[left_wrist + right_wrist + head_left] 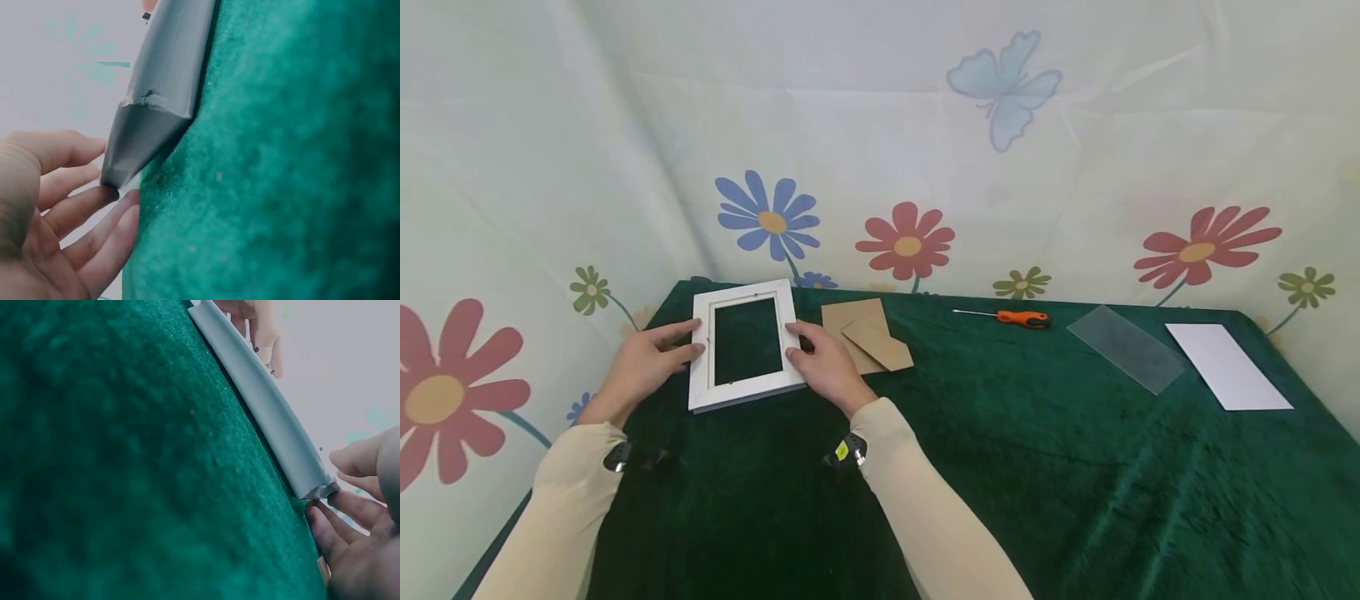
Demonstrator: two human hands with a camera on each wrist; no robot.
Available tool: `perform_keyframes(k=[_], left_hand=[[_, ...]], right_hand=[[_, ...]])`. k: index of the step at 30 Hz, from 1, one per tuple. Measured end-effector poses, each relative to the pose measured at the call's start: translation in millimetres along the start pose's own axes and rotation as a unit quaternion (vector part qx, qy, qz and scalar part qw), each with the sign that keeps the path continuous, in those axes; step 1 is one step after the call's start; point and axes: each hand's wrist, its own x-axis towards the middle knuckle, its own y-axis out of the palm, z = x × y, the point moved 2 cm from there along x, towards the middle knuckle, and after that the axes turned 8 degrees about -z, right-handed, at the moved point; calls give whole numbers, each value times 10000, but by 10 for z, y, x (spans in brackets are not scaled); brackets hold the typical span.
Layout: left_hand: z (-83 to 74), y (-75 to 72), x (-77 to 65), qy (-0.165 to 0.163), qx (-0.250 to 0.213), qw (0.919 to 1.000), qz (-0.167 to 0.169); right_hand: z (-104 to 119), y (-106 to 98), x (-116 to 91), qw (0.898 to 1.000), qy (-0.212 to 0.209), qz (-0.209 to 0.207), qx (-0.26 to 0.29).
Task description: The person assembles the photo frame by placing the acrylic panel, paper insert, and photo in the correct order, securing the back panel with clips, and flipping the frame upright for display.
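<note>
A white picture frame (748,391) lies on the green cloth at the left of the table, with cloth visible through its opening. Small dark metal tabs show along the inner edge. My left hand (643,362) grips its left side, and my right hand (831,362) grips the right side. In the left wrist view, fingers of the left hand (69,212) meet the frame's edge near a corner (140,137). The right wrist view shows the right hand (362,512) at the near end of the frame's bevelled side (262,406).
Two brown boards (880,342) overlap just right of the frame. Farther right lie an orange-handled screwdriver (1018,318), a clear rectangular sheet (1127,350) and a white rectangular sheet (1228,367). Behind the green-covered table (1000,467) hangs a flowered white curtain (865,125).
</note>
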Motion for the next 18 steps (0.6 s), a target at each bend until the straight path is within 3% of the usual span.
perform_keyframes(k=[6,18], left_hand=[[-16,8,10,-22,-252,9997,-65],[43,-59,46,66,-593,9980,227]], right_hand=[[-13,-21,-2,9990,170,-252,316],[-27,-45,-8,9972,308,-490,479]])
